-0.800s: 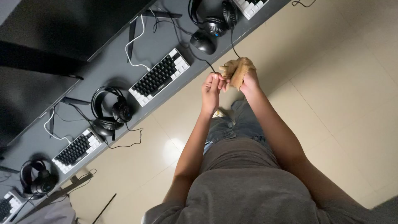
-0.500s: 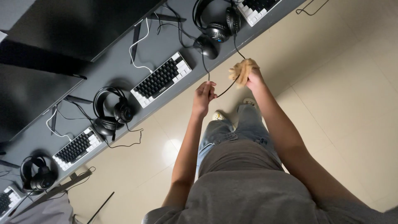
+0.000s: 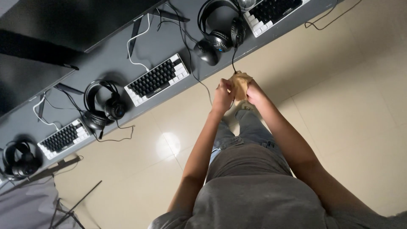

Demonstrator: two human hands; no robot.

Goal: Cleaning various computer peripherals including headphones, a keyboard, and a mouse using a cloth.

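Work in hand: wiping the thin black headset cable (image 3: 233, 59) with a crumpled tan cloth (image 3: 240, 83).
Right hand: the right hand (image 3: 255, 92) is closed around the cloth, bunching it about the cable.
Left hand: the left hand (image 3: 222, 94) is closed beside the cloth, touching it; whether it pinches the cable itself I cannot tell.
Where the cable is: it hangs off the front edge of the dark grey desk (image 3: 106, 63), from the black over-ear headset (image 3: 220, 29) lying near that edge, down into the cloth.
Long axis: the visible stretch runs nearly straight from the headset toward the person, crossing the desk edge about square.
Done: I judge the stretch above the cloth may be wiped; nothing visibly proves it.
Left: the stretch inside and below the cloth is hidden.
Nearby: a black-and-white keyboard (image 3: 157, 79) and a black mouse (image 3: 205, 52) sit on the desk to the left.
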